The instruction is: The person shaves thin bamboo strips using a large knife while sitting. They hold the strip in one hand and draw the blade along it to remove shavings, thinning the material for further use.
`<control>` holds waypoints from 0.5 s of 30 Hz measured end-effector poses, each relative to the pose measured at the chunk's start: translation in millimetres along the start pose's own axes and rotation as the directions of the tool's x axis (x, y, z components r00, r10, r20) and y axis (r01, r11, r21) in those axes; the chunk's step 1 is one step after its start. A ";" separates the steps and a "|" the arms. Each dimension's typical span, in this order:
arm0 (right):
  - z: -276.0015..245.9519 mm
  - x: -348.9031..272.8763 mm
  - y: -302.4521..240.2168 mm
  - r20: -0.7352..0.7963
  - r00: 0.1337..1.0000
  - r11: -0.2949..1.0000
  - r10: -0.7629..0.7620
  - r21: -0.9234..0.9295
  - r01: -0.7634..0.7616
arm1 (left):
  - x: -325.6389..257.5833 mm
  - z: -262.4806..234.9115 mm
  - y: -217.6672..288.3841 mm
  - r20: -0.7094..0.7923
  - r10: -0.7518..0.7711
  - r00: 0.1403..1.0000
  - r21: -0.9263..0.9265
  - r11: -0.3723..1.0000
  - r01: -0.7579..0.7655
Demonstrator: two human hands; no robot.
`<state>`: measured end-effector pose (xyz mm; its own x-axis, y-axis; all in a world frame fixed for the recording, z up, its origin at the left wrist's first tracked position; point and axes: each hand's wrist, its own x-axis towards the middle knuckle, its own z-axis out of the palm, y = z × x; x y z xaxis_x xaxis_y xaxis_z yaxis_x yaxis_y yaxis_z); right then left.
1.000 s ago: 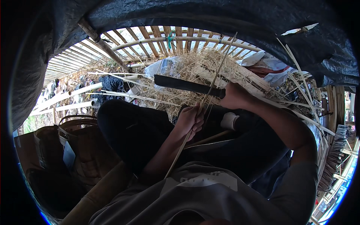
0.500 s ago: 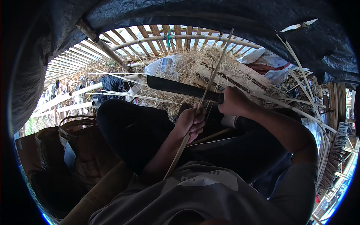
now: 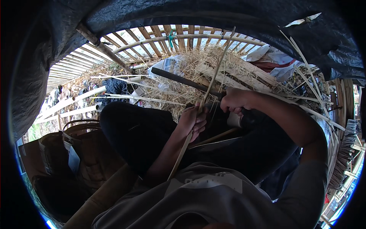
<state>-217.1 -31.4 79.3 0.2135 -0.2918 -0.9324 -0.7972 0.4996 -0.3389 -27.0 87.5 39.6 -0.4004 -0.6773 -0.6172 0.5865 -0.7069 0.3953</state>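
My left hand (image 3: 193, 122) is closed round a long, thin bamboo strip (image 3: 214, 77). The strip slants from my shirt at the lower end up toward the slatted fence. In my right hand (image 3: 235, 101) is the handle of a machete with a long dark blade (image 3: 179, 79). That blade points to the upper left and lies across the strip just above my left hand, its narrow edge now facing me. Thin slivers hang near the crossing. My folded legs (image 3: 137, 122) in dark trousers lie beneath both hands.
Shavings (image 3: 194, 68) and split bamboo are heaped beyond my legs. Bamboo poles (image 3: 72, 101) lie at the left, above woven baskets (image 3: 87, 149). A thick bamboo pole (image 3: 103, 194) lies near my left side. Dark tarp (image 3: 213, 15) hangs overhead, before a slatted fence (image 3: 152, 40).
My right hand has lowered slightly and rolled the machete, so its blade shows narrow instead of broad. The strip's upper end has shifted a little left; my left hand keeps its grip.
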 end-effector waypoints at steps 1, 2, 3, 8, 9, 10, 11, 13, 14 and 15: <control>0.5 -2.0 -2.7 -0.120 0.986 0.975 -0.112 -0.205 0.086 | 0.2 -1.4 0.1 -0.004 -0.002 1.000 0.006 1.000 0.002; 0.5 -5.3 -4.8 -0.217 0.946 0.902 -0.242 -0.408 0.138 | 1.1 -1.6 -0.8 -0.004 -0.004 1.000 0.011 1.000 0.004; 0.9 -6.8 -6.4 -0.277 0.881 0.786 -0.384 -0.598 0.154 | 1.4 -1.9 -1.5 -0.004 -0.006 1.000 0.017 1.000 0.006; 3.0 6.6 20.8 -0.293 0.797 0.742 -0.527 -0.617 0.264 | 1.7 2.7 -0.2 -0.023 -0.019 1.000 0.077 0.997 0.021; 7.8 9.2 23.7 -0.295 0.790 0.761 -0.538 -0.573 0.304 | -0.1 2.9 2.1 -0.037 -0.026 0.999 0.091 0.995 0.029; 9.6 10.7 26.9 -0.286 0.802 0.769 -0.524 -0.564 0.301 | -1.9 2.0 1.6 -0.030 -0.019 0.999 0.091 0.996 0.021; 13.3 5.4 22.8 -0.275 0.816 0.776 -0.509 -0.556 0.296 | -4.0 0.3 -0.6 -0.022 -0.012 1.000 0.088 0.996 0.014; 13.3 -5.0 12.0 -0.240 0.895 0.831 -0.375 -0.515 0.210 | -5.2 -0.1 -0.8 -0.018 -0.014 1.000 0.092 0.996 0.015; 12.4 -19.5 -2.0 -0.208 0.946 0.867 -0.248 -0.483 0.121 | -5.7 1.9 -0.8 -0.022 -0.025 0.999 0.096 0.995 0.027; 11.7 -26.2 -9.0 -0.171 0.978 0.891 -0.117 -0.454 0.027 | -5.4 3.3 -1.5 -0.026 -0.037 0.999 0.100 0.994 0.040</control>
<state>-208.9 -18.6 105.3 0.2056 -0.4828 -0.8512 -0.9605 0.0672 -0.2701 -28.1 91.5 44.6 -0.4033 -0.6450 -0.6491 0.4967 -0.7500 0.4367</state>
